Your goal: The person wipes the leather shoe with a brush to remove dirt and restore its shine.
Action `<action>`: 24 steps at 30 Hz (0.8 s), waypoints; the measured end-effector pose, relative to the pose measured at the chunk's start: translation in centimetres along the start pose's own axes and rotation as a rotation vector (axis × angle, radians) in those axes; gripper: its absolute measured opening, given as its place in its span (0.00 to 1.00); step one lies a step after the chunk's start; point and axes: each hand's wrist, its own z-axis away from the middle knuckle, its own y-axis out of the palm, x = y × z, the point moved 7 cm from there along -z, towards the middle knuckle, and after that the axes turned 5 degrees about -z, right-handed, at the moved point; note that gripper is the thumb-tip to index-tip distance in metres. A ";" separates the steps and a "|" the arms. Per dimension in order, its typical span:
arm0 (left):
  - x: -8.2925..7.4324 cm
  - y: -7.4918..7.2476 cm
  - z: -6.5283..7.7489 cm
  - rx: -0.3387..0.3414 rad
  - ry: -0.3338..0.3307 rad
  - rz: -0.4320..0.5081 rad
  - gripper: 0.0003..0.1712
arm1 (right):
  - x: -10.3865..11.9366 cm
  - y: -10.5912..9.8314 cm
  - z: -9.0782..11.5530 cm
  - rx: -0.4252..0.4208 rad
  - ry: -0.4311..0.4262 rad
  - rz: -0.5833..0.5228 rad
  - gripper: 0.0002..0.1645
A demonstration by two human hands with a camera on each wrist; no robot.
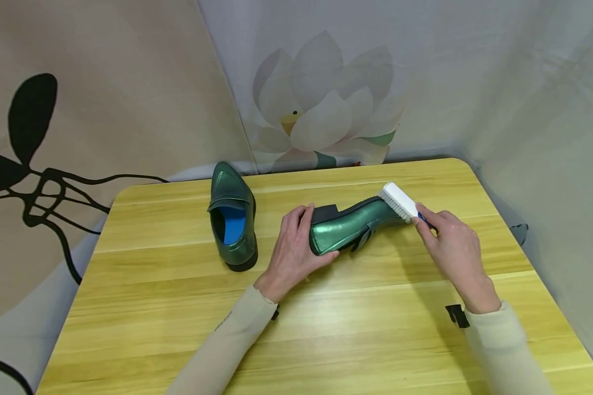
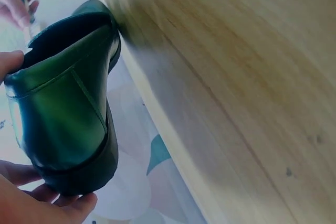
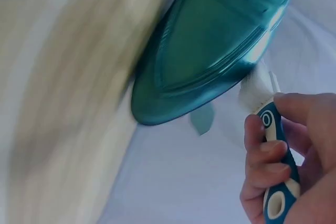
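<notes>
A shiny green loafer is held on its side above the table, its dark sole facing the far edge. My left hand grips it by the heel, thumb at the opening and fingers under the heel in the left wrist view. In my right hand is a white-bristled brush with a blue and white handle. Its bristles lie against the sole's edge near the toe. The second green loafer, with a blue insole, stands upright to the left of my left hand.
The light wooden table has a rounded far right corner. Behind it hangs a pale curtain with a lotus print. Dark leaf-shaped decoration appears beyond the left edge.
</notes>
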 end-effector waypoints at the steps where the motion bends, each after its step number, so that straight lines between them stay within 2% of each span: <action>1: 0.1 0.0 0.0 0.004 -0.006 0.001 0.62 | -0.5 0.0 0.1 -0.001 0.010 -0.001 0.22; 5: 0.3 0.2 0.0 0.022 -0.030 -0.001 0.62 | -1.6 0.1 0.4 0.000 0.046 -0.009 0.22; 8: 0.3 0.2 0.0 0.021 -0.034 -0.005 0.62 | -1.0 0.2 0.2 -0.005 0.030 -0.014 0.22; 13: 0.0 0.1 -0.1 0.025 -0.035 -0.015 0.62 | 2.2 0.9 -0.2 -0.006 -0.056 -0.022 0.24; 19: 0.0 0.1 -0.1 0.046 -0.044 -0.041 0.62 | 6.8 2.8 0.1 0.043 -0.248 -0.028 0.28; 22: 0.1 0.2 0.1 0.065 -0.057 -0.045 0.62 | 7.8 3.2 0.4 0.053 -0.299 -0.038 0.29; 24: 0.3 0.2 0.2 0.081 -0.073 -0.041 0.62 | 7.5 3.2 0.4 0.043 -0.281 -0.038 0.29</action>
